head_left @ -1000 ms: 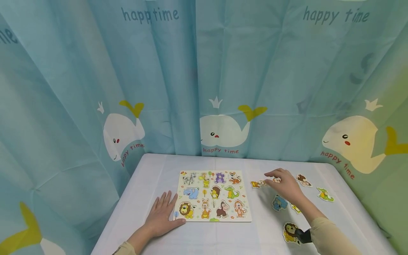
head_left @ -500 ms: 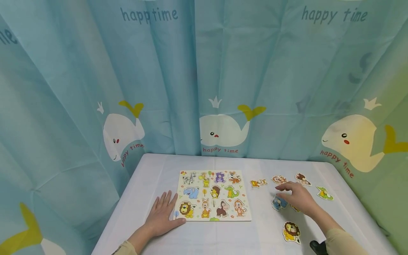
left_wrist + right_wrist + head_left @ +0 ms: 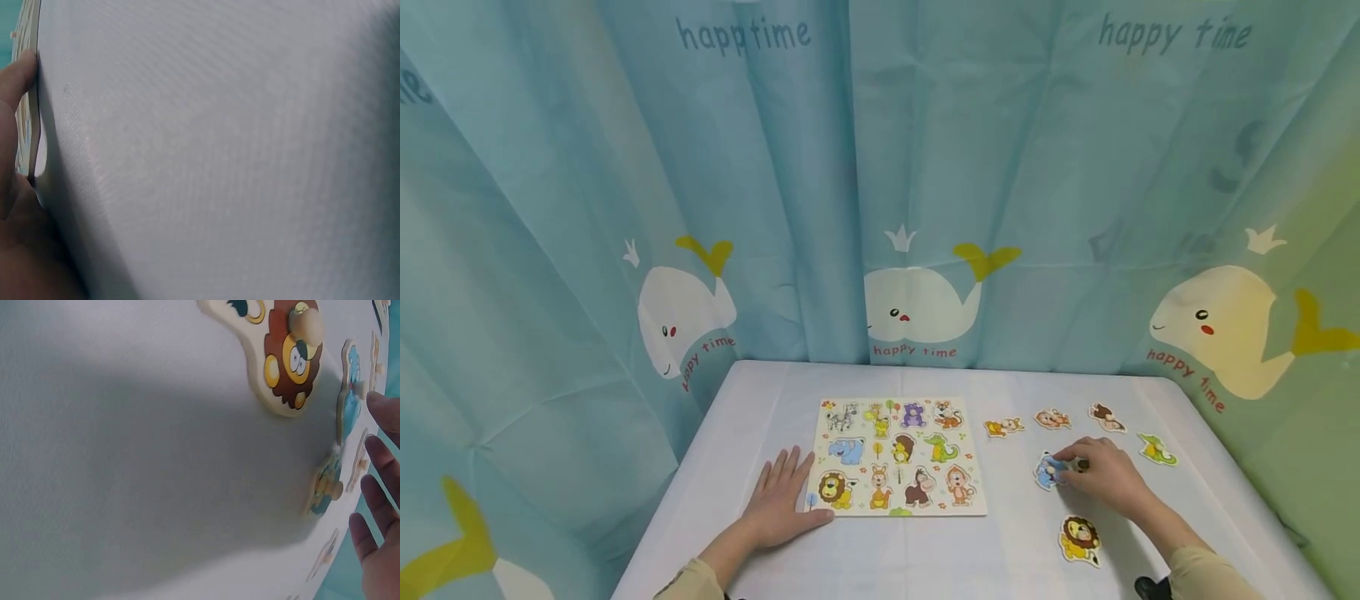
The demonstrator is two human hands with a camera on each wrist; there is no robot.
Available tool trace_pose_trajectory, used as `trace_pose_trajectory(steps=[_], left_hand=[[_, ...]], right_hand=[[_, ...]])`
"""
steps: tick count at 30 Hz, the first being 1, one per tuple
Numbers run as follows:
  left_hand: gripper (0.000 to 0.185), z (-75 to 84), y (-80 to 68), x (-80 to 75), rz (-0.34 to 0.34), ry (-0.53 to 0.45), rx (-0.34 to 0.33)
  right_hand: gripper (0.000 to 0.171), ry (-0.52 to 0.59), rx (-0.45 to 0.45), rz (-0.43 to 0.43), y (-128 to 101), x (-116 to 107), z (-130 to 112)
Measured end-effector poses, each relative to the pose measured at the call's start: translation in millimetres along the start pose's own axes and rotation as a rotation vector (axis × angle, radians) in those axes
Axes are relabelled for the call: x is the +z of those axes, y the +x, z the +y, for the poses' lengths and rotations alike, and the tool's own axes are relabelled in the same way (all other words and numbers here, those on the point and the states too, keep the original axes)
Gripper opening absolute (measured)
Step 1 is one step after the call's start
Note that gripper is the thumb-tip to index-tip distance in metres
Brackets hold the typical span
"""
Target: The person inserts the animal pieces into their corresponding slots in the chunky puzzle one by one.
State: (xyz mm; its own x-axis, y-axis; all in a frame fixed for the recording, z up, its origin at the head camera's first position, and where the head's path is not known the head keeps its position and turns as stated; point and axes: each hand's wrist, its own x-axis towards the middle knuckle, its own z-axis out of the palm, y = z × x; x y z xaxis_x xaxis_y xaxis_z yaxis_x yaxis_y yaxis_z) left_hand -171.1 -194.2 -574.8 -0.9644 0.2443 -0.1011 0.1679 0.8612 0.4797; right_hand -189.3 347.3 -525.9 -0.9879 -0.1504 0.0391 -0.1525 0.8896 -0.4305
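My left hand [image 3: 778, 500] lies flat on the tablecloth with its fingers spread, fingertips and thumb along the left edge of the animal puzzle board [image 3: 925, 511]. In the left wrist view a finger [image 3: 20, 72] touches that board's edge. My right hand [image 3: 1108, 479] hovers over a blue elephant puzzle piece [image 3: 1045, 473], thumb and forefinger apart. In the right wrist view its fingertips stand close to the wooden knob of the elephant piece [image 3: 350, 394]. A lion piece [image 3: 1079, 542] lies nearer the front. Another piece [image 3: 325, 487] with a knob sits under the right hand, hidden in the head view.
Kangaroo [image 3: 1003, 427], monkey [image 3: 1052, 419], gorilla [image 3: 1105, 417] and crocodile [image 3: 1157, 450] pieces lie toward the right and back of the white table [image 3: 955, 558]. A blue curtain [image 3: 797, 208] with whales hangs right behind the table.
My right hand has come down from above the monkey piece, toward the front, to the elephant piece. The left hand has stayed in place. The head view has shifted slightly.
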Motion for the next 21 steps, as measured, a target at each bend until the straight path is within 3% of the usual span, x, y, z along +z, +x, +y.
trace_pose_trajectory(steps=[10,21], left_hand=[[0.109,6.9,-5.3,-5.9,-0.029,-0.005,0.007],[0.108,-1.4,-2.2,2.5,0.019,0.016,0.019]], right_hand=[[0.018,-0.009,-0.012,0.050,-1.6,11.0,11.5],[0.011,0.006,-0.009,0.036,3.7,10.8,8.4]])
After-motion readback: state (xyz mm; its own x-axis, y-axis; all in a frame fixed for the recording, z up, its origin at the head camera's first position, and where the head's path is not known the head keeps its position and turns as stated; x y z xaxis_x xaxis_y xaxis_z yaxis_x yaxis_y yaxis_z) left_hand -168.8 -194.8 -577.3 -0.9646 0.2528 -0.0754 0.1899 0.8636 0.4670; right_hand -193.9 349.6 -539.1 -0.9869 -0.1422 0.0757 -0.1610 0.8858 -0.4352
